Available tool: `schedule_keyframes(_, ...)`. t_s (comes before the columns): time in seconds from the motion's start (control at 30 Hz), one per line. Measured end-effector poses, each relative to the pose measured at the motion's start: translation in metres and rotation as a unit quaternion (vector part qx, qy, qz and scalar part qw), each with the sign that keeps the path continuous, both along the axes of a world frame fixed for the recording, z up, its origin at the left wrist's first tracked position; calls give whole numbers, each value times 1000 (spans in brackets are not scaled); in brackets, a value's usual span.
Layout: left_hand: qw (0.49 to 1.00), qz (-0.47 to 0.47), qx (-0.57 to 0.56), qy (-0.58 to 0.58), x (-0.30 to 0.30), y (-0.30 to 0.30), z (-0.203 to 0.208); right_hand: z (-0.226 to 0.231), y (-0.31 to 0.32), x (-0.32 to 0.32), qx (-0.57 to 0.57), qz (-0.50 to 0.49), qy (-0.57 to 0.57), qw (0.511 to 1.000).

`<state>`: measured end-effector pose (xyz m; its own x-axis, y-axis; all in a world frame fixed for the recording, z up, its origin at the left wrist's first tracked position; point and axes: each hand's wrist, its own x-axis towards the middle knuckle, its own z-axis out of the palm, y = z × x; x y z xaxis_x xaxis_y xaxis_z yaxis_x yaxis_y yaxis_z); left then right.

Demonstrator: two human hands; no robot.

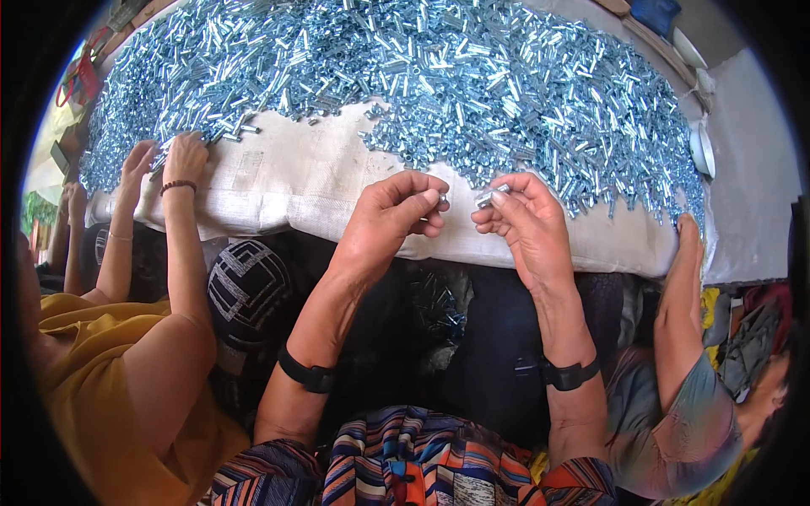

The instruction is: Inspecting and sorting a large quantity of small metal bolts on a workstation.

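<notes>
My left hand (392,218) is closed in a pinch, with a small shiny metal piece (443,197) showing at its fingertips. Only the end of that piece is visible, so its length cannot be told. A short way to the right, my right hand (531,223) grips a short silvery metal tube (488,199) between thumb and fingers. It may hold more than one; the fingers cover part of it. Both hands are raised just over the near edge of a heap of loose metal tubes and shorter pieces (472,118), and they do not touch each other.
A whitish woven cloth (304,169) lies under the heap along the near edge. At left, a co-worker in a mustard top has hands (186,156) at the pieces. Another co-worker's hand (689,232) rests at the right edge. Some pieces (443,308) lie below, between dark-clothed legs.
</notes>
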<state>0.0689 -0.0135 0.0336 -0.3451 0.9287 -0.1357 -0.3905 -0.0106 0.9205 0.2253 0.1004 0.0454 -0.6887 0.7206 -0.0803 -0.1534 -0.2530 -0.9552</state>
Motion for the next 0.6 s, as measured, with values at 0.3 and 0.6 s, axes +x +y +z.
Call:
schedule_keyframes(0.3, 997, -22, 28, -73, 18, -8, 2, -4, -26, 8, -49, -12, 80, 996)
schedule_keyframes(0.6, 994, -28, 50, -90, 18, -13, -5, -9, -38, 9, -38, 16, 58, 997)
